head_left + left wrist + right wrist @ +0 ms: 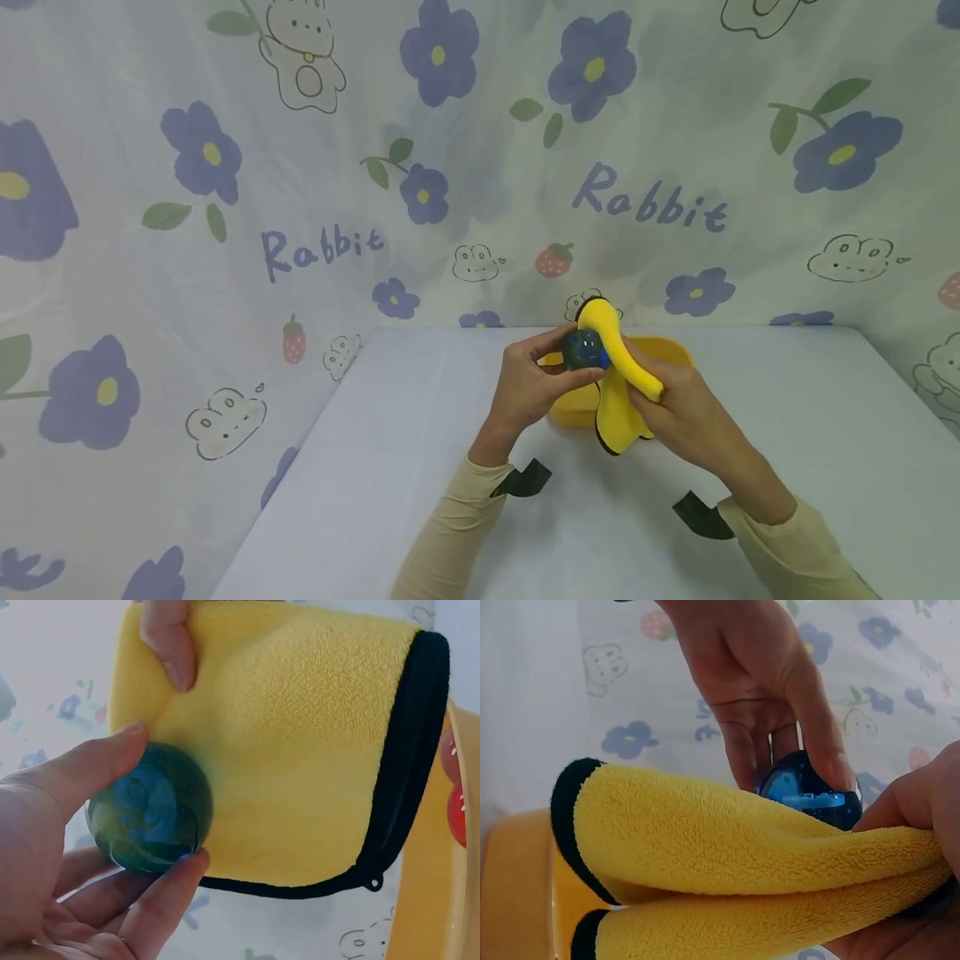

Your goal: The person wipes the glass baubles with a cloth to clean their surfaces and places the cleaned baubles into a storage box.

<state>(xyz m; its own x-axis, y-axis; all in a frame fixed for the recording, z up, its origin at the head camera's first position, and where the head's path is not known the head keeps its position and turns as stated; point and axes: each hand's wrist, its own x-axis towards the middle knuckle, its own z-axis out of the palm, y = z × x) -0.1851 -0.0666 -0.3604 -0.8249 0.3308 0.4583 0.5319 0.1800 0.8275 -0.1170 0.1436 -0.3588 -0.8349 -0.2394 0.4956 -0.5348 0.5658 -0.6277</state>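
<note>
The left hand [525, 383] pinches a translucent ball [582, 350] between thumb and fingertips, the right hand [688, 410] grips a black-edged towel [609, 333] beside it, a yellow tub [675, 350] beyond both.

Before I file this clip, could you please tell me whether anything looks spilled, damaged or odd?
Nothing stands out: the left hand holds the glossy ball, which shows no visible crack; the right hand grips the yellow cloth; the yellow container sits upright on the table, with no spill in view.
</note>
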